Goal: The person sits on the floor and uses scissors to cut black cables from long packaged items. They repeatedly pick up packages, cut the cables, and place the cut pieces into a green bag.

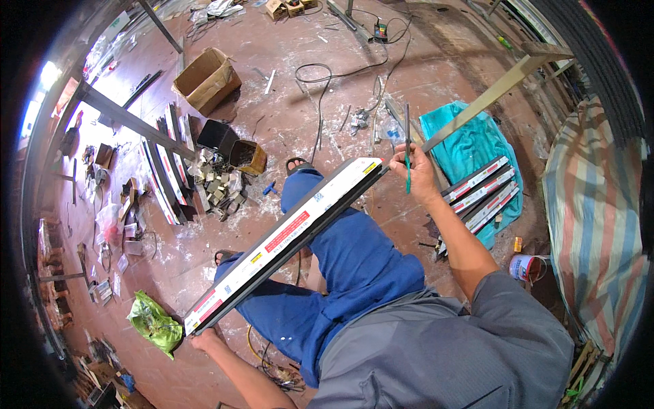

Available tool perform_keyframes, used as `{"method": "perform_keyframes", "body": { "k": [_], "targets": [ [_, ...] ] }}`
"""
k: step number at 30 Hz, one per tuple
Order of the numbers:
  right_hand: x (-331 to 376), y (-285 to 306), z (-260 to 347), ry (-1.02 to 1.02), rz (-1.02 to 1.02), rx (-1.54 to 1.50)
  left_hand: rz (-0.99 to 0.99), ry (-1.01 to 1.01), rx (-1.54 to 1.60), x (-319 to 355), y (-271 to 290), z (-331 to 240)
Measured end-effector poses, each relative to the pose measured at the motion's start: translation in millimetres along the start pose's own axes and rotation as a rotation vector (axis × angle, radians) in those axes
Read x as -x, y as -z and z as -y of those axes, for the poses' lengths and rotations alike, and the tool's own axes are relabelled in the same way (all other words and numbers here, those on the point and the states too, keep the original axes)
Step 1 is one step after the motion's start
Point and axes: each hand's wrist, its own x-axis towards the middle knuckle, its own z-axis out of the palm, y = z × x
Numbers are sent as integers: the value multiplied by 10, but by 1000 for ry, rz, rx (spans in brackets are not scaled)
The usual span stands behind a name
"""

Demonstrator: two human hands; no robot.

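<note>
One bar (272,247) is spanning the legs (361,249).
L hand (203,339) is gripping near end, fingers mostly hidden; R hand (422,175) is clasping grn tool (408,183) w/ fingertips at far end.

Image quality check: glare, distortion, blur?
Head view: black vignette corners, edges bowing near the rim, as on the dark ribbed sheet; head view: blown-out glare at the upper left, around the bright opening; head view: no obvious motion blur on the labelled bar, though its finest print is too small to judge.
</note>
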Motion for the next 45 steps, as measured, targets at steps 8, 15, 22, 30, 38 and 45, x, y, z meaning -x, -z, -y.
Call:
{"method": "perform_keyframes", "body": {
  "k": [8, 15, 22, 30, 38, 45],
  "targets": [
    [-9, 0, 123, 35, 44, 168, 51, 10, -38, -93, 88, 24],
    [48, -10, 194, 131, 42, 308, 21, 45, 73, 94, -49, 13],
    [123, -7, 138, 233, 7, 530, -57, 11, 75, 60, -81, -28],
    [72, -57, 168, -100, -166, -157, -49, 16, 2, -197, 73, -63],
    [192, 59, 144, -165, -198, -211, -40, 85, 40, -8, -43, 39],
    [169, 13, 223, -141, -163, -123, -33, 121, 63, 68, -137, 62]
  ]
}}
